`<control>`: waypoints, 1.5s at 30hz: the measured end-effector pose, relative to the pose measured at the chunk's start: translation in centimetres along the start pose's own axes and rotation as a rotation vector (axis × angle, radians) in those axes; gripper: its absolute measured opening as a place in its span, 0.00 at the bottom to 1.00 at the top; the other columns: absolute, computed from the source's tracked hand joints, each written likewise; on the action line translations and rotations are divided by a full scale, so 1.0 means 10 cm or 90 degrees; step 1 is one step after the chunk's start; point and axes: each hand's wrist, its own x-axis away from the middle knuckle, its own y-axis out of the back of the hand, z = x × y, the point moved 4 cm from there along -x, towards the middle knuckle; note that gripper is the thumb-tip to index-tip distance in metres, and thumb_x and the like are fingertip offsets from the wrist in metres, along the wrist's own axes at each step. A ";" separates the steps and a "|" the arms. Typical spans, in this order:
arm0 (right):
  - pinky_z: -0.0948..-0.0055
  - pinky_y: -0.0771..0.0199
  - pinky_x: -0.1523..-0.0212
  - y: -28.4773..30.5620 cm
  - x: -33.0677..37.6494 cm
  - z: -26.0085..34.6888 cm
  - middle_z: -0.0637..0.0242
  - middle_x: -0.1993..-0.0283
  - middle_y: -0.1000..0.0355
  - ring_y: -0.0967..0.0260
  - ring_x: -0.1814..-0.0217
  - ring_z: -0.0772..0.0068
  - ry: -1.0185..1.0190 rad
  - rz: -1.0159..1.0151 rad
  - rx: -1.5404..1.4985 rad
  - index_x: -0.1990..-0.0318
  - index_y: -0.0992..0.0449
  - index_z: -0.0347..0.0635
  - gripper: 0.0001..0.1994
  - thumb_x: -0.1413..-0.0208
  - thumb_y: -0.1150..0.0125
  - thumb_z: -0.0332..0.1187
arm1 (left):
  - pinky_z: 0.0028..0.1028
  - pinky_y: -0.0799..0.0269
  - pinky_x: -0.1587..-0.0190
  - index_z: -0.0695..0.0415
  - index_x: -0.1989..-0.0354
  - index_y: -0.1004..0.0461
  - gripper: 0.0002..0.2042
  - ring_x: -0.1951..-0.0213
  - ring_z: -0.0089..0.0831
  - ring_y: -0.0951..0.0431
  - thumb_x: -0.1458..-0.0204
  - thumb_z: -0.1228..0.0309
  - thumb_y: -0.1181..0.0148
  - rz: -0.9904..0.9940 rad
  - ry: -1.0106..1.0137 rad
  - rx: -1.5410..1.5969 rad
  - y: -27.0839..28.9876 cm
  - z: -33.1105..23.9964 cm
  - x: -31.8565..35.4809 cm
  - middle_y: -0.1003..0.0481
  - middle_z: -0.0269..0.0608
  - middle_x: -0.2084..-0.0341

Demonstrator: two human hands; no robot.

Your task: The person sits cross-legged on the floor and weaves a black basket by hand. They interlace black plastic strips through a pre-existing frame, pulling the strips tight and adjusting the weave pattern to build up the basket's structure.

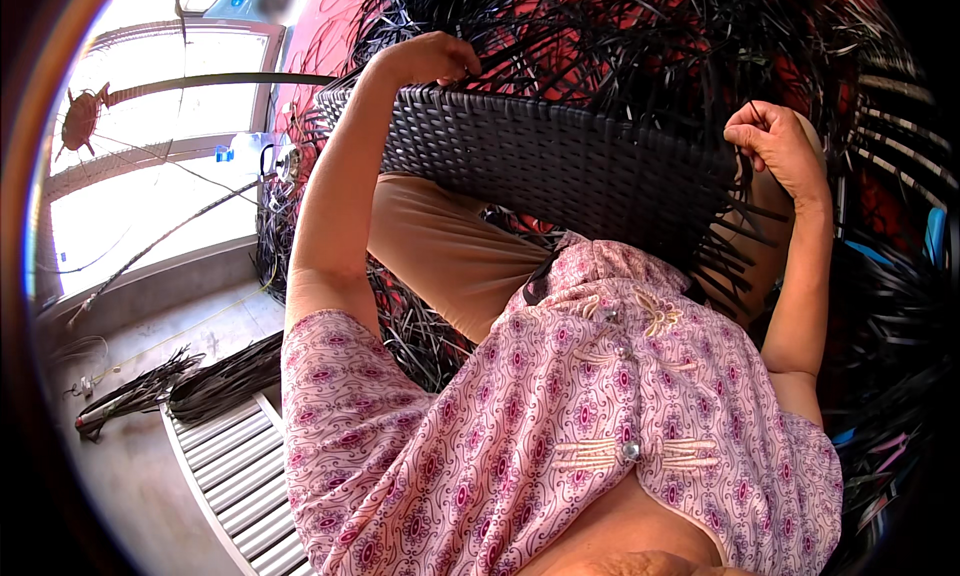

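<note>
A woven panel (540,156) of flat black strips lies across my lap, over my brown-trousered legs. Loose black strips (640,36) fan out beyond its far edge, and cut-looking ends stick out at its right end. My left hand (438,60) is by the far left edge of the weave, its fingers curled in; whatever they hold is hidden. At the panel's right end, my right hand (778,148) pinches a thin black strip (727,111) between thumb and forefinger.
Tangled black strips spread over a red surface (325,16). At the left stand a white slatted bench (235,476) and a bundle of black strips (230,381), near a bright window (150,206). A kettle (287,163) sits beyond my left arm. Blue pieces (935,236) lie far right.
</note>
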 end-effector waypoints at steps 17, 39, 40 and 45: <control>0.88 0.41 0.81 -0.04 0.00 0.03 0.78 0.78 0.33 0.41 0.81 0.91 -0.004 -0.022 -0.002 0.69 0.23 0.41 0.03 0.45 0.37 0.29 | 0.30 0.25 0.62 0.57 0.63 0.19 0.10 0.69 0.28 0.21 0.56 0.71 0.37 -0.117 0.010 -0.176 -0.02 0.01 0.10 0.19 0.39 0.72; 0.87 0.43 0.80 0.33 0.16 -0.30 0.79 0.79 0.36 0.42 0.80 0.90 -0.122 0.013 0.045 0.69 0.23 0.40 0.08 0.43 0.36 0.35 | 0.25 0.31 0.72 0.61 0.63 0.23 0.10 0.76 0.23 0.26 0.44 0.65 0.40 -0.048 0.206 0.076 0.07 0.34 0.17 0.27 0.31 0.77; 0.88 0.43 0.80 0.33 0.15 -0.31 0.79 0.79 0.36 0.42 0.80 0.91 -0.129 0.020 0.035 0.68 0.23 0.40 0.08 0.43 0.36 0.35 | 0.25 0.34 0.74 0.60 0.65 0.21 0.10 0.78 0.21 0.29 0.47 0.65 0.37 -0.055 0.239 0.088 0.06 0.44 0.14 0.28 0.30 0.81; 0.88 0.43 0.80 0.33 0.13 -0.32 0.79 0.78 0.35 0.42 0.79 0.91 -0.138 0.044 0.034 0.68 0.23 0.40 0.08 0.42 0.36 0.34 | 0.24 0.38 0.78 0.56 0.71 0.18 0.08 0.81 0.19 0.37 0.55 0.66 0.31 -0.053 0.277 0.100 0.03 0.57 0.08 0.33 0.26 0.86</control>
